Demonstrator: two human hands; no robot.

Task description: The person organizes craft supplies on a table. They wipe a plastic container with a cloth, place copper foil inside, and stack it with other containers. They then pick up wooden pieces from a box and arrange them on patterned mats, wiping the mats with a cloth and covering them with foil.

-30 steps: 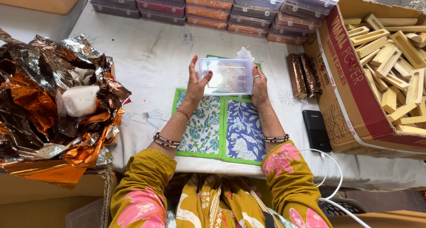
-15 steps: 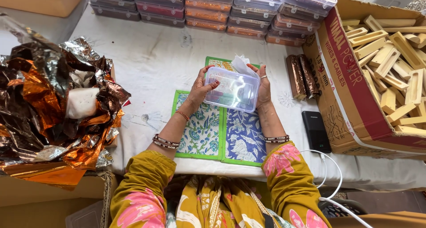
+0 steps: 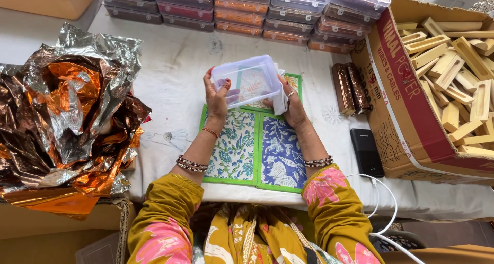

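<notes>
My left hand [image 3: 216, 93] and my right hand [image 3: 291, 100] hold a clear plastic box [image 3: 249, 80] between them, lifted and tilted above the table. The box looks empty. A piece of white paper or cloth [image 3: 280, 100] sticks out by my right palm. Under the box lies a green-edged patchwork mat [image 3: 257, 150] with blue and teal floral panels, on a white tablecloth [image 3: 175, 79].
A heap of crumpled copper and silver foil [image 3: 67, 115] fills the left. Stacked lidded plastic boxes [image 3: 267, 12] line the far edge. Two foil-wrapped bars [image 3: 350, 88] lie right of the mat, beside a cardboard carton of wooden blocks [image 3: 447, 79]. A black power bank [image 3: 366, 151] with white cable lies nearby.
Both hands have lifted the clear box off the mat and tipped it up toward me, turning it from flat to slanted.
</notes>
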